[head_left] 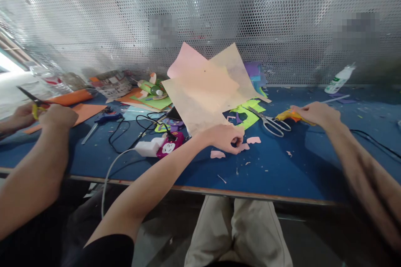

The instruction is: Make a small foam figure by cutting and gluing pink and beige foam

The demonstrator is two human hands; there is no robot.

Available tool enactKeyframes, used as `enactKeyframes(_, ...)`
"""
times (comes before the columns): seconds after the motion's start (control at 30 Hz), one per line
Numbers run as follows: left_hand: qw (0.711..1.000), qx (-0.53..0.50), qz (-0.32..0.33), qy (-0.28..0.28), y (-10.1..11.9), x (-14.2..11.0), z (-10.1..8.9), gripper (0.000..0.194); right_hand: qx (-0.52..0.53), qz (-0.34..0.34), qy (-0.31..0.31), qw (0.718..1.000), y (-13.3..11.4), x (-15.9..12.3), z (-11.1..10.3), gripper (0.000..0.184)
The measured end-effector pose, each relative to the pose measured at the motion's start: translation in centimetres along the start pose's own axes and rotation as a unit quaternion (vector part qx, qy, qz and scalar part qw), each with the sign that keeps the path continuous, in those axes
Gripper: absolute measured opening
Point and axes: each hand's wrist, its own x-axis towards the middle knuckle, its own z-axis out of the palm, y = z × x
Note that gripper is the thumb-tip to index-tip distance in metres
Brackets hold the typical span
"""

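My left hand point(226, 137) is closed in a pinch on the lower corner of a few large peach and pink sheets point(203, 87), which stand tilted up over the blue table point(282, 171). Small pink cut pieces point(217, 154) lie right beside its fingers. My right hand point(316, 112) is out to the right, fingers wrapped on a yellow-orange glue gun point(290, 115) that rests on the table. Silver scissors point(270, 123) lie just left of the gun's tip.
A co-worker's hand point(58, 117) at the left works yellow-handled scissors point(36, 106). A white and magenta power strip point(159, 147) with cables, lime green scraps point(247, 117), orange sheets point(84, 110) and a white bottle point(340, 78) are on the table. A perforated metal screen point(219, 16) closes the back.
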Motion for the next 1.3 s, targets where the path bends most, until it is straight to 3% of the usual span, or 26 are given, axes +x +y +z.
enactKeyframes(0.07,1.0,-0.02,-0.011,-0.019,-0.1,0.0,0.1,0.02,-0.029,0.005,0.053,0.998,-0.5,-0.5,-0.6,0.066)
enactKeyframes(0.17,1.0,-0.021,-0.023,-0.002,-0.1,0.0,0.1,0.028,0.058,-0.115,0.125,0.984,-1.8,-2.1,-1.2,0.048)
enactKeyframes(0.27,0.999,-0.01,-0.035,0.016,-0.1,-0.1,-0.1,0.043,0.155,-0.273,0.073,0.947,-3.8,-4.2,-1.3,0.04)
enactKeyframes(0.33,0.999,-0.018,-0.04,-0.011,-0.2,-0.1,-0.3,0.043,0.165,-0.352,0.035,0.92,-5.2,-5.6,-1.2,0.042)
enactKeyframes(0.5,0.996,-0.055,-0.044,-0.062,-0.7,0.2,-0.3,0.027,0.174,-0.449,-0.039,0.875,-8.4,-8.4,-0.9,0.04)
enactKeyframes(0.63,0.998,-0.051,-0.017,-0.038,-0.5,0.5,0.2,0.017,0.157,-0.478,-0.151,0.851,-9.9,-9.9,-0.5,0.034)
enactKeyframes(0.77,0.998,-0.038,-0.015,0.04,-0.3,0.9,0.9,0.018,0.143,-0.487,-0.209,0.836,-10.5,-10.6,0.0,0.033)
enactKeyframes(0.87,0.995,-0.051,-0.036,0.082,-0.4,1.3,1.4,0.026,0.139,-0.483,-0.226,0.834,-10.6,-10.5,0.1,0.032)
enactKeyframes(1.07,0.987,-0.099,-0.076,0.106,0.0,1.8,2.0,0.032,0.143,-0.46,-0.228,0.846,-10.7,-10.4,-0.5,0.027)
enactKeyframes(1.3,0.988,-0.099,-0.027,0.113,0.1,1.6,1.9,0.035,0.174,-0.446,-0.235,0.846,-10.1,-9.6,0.6,0.021)
